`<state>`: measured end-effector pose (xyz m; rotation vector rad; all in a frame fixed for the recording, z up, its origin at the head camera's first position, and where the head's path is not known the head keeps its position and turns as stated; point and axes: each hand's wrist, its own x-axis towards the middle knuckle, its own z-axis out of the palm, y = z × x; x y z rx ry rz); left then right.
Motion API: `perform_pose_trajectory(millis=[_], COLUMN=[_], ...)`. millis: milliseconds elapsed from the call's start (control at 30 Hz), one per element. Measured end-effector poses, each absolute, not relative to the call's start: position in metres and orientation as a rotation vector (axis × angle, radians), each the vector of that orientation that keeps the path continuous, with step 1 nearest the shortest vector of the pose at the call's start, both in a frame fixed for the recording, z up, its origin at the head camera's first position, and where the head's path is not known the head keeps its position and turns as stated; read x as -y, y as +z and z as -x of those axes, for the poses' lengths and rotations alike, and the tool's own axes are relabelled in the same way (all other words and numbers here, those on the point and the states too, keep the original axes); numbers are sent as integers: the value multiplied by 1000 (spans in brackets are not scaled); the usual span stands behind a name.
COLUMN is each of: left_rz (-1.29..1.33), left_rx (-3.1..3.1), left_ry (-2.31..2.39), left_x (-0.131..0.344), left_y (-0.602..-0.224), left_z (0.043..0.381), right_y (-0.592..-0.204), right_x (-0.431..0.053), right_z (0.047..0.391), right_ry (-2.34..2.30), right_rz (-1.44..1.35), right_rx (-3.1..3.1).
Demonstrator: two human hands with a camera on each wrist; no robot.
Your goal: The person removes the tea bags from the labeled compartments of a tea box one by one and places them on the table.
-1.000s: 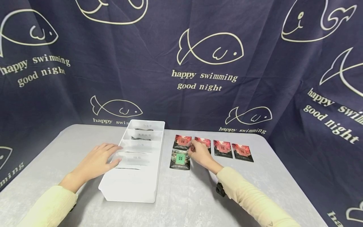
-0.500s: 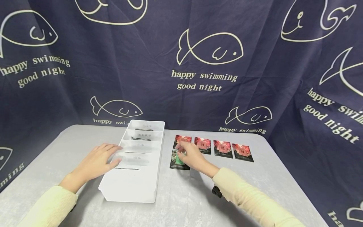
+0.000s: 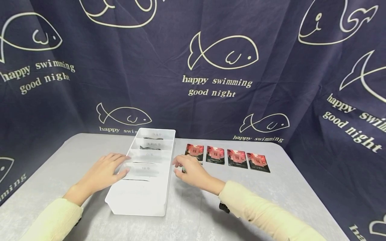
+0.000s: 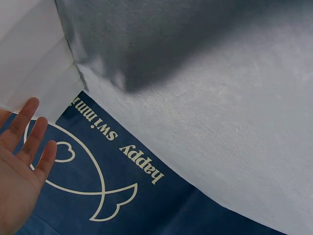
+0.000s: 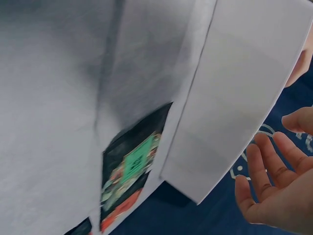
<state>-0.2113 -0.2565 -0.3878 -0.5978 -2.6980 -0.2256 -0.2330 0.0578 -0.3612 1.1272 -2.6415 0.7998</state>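
My left hand rests its fingers on the left rim of a long white divided box. In the left wrist view that hand has spread, mostly straight fingers against the box wall. My right hand hovers over a sachet with a green label, its fingertips close to the box's right side. Loosely bent fingers with nothing between them show on the right hand in the right wrist view. From the head, the hand mostly hides the green-labelled sachet.
Four slots are not counted here; several labelled compartments hold dark sachets. Red-and-black sachets lie in a row on the grey table, right of the box. A dark blue printed curtain stands behind and beside the table.
My right hand has moved left from the red sachets, across the green-labelled sachet, toward the box, its fingers loosening. The left hand has stayed on the rim.
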Motion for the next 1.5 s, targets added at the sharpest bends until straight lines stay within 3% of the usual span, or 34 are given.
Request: perform_pose_trajectory(millis=[733, 1500], left_rz=[601, 596], left_rx=[2695, 2688], left_ry=[-233, -247], left_x=[256, 255], left_y=[-389, -387], left_z=[212, 210], right_y=[-363, -376], right_x=[-18, -1], right_z=[213, 214], right_ry=[532, 483], right_rz=[-1403, -1463], right_rx=[2560, 2538])
